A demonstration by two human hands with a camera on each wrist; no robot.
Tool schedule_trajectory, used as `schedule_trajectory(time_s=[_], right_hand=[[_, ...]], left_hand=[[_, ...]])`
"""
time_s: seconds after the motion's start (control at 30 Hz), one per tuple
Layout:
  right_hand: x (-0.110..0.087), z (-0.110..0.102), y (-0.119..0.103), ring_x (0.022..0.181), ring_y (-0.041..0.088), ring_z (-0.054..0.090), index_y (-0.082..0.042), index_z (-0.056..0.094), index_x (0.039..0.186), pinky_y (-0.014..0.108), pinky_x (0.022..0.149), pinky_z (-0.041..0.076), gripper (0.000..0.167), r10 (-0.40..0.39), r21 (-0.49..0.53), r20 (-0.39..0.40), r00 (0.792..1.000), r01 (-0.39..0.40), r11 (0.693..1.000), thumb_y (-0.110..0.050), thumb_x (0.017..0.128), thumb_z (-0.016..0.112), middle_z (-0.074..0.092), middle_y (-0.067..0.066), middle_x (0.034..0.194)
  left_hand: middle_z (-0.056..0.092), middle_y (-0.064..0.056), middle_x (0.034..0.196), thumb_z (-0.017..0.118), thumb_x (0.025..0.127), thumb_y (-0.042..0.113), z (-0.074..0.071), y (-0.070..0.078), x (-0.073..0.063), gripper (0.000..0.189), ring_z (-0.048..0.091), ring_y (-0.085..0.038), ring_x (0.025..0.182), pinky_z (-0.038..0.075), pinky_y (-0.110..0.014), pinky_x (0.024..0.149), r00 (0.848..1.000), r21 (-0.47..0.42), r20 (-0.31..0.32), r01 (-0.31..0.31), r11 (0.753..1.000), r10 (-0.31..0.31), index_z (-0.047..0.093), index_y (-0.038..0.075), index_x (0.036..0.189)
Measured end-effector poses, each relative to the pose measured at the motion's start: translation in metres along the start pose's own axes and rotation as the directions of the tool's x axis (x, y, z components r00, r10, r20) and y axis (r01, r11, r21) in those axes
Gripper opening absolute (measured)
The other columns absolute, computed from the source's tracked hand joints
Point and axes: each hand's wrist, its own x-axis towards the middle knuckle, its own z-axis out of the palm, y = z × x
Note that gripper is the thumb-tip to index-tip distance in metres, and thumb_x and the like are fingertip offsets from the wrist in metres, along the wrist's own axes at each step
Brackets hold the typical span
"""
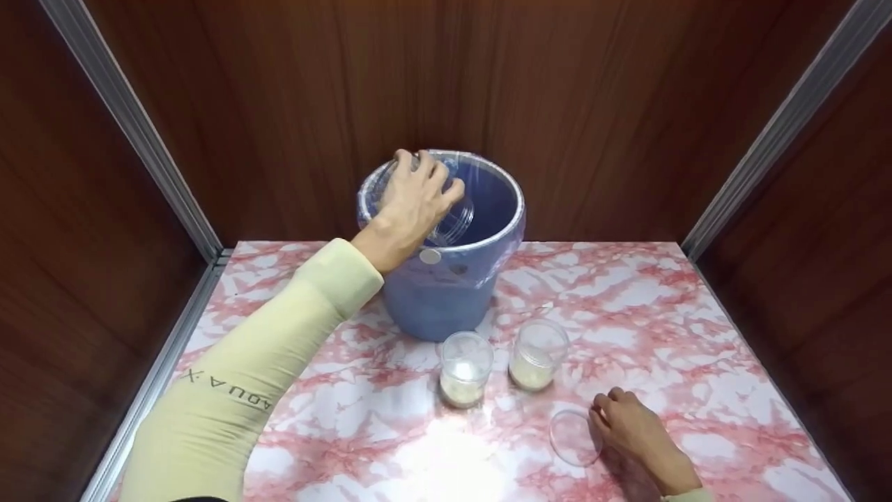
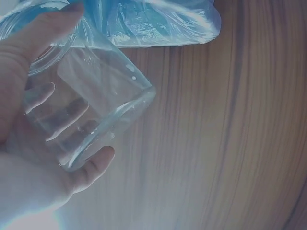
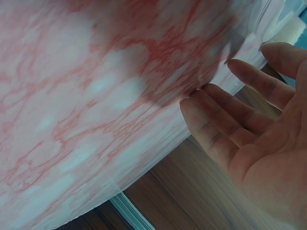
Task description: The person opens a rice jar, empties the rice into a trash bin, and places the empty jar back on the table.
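- L hand: thumb + fingers wrapped round a clear jar, tilted, at the top of the bin, ring-shaped end over the opening.
- Bin: blue, upright at back of counter, w/ a clear liner folded over the rim.
- R hand: loosely bent, grips nothing visible; fingertips down at counter, R edge of clear disc. Can't tell if touching disc.
- Disc lies flat, nr front R.
- Two cups in front of bin, upright, apart, pale stuff in bottoms: L cup, R cup.
- Counter: red/white marble pattern; brown wood-look walls on 3 sides.
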Motion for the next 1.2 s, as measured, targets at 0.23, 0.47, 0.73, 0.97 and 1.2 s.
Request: schedule_trajectory(time_s=[0.23,0.47,0.73,0.97,1.2], right_hand=[[0.000,0.001,-0.001,0.072,0.024,0.053,-0.013,0.062,0.081,0.039,0.057,0.047,0.012,-0.005,-0.011,-0.025,1.000,0.004,1.000,-0.020,0.088,0.068,0.054,0.006,0.081],[0.000,0.001,-0.001,0.071,0.023,0.051,-0.014,0.061,0.079,0.038,0.057,0.045,0.013,-0.016,-0.004,-0.046,0.999,0.015,1.000,-0.020,0.088,0.068,0.052,0.004,0.079],[-0.001,0.002,0.000,0.068,0.022,0.049,-0.013,0.059,0.078,0.035,0.055,0.043,0.015,-0.038,-0.012,-0.053,0.998,0.037,0.999,-0.017,0.087,0.069,0.051,0.004,0.077],[0.000,0.004,-0.001,0.071,0.023,0.050,-0.013,0.060,0.079,0.037,0.057,0.044,0.013,-0.022,0.006,-0.052,0.998,0.022,1.000,-0.018,0.088,0.068,0.052,0.005,0.079],[-0.002,0.002,0.000,0.075,0.026,0.052,-0.014,0.059,0.079,0.038,0.057,0.046,0.014,0.005,0.012,-0.026,1.000,-0.005,1.000,-0.019,0.089,0.067,0.053,0.006,0.082]], left_hand=[[0.035,-0.020,0.151,0.056,0.096,0.021,-0.001,0.005,0.006,0.060,0.030,-0.043,0.142,0.031,-0.059,0.109,0.997,0.130,0.038,-0.067,0.989,0.063,0.028,0.022,0.149],[0.031,-0.018,0.155,0.050,0.099,0.022,0.002,0.014,0.014,0.057,0.027,-0.042,0.144,0.029,-0.059,0.110,0.989,0.212,0.065,-0.140,0.967,0.129,0.026,0.021,0.151],[0.029,-0.018,0.156,0.066,0.084,0.048,0.001,0.025,0.024,0.082,0.025,-0.044,0.144,0.029,-0.059,0.110,0.982,0.248,0.077,-0.188,0.950,0.174,0.027,0.020,0.151],[0.029,-0.018,0.157,0.060,0.087,0.053,0.001,0.026,0.024,0.081,0.024,-0.043,0.144,0.028,-0.060,0.110,0.978,0.337,0.090,-0.208,0.918,0.188,0.024,0.022,0.153],[0.030,-0.020,0.155,0.053,0.093,0.049,0.006,0.023,0.021,0.072,0.025,-0.043,0.144,0.027,-0.061,0.109,0.970,0.352,0.096,-0.241,0.905,0.222,0.024,0.021,0.153]])
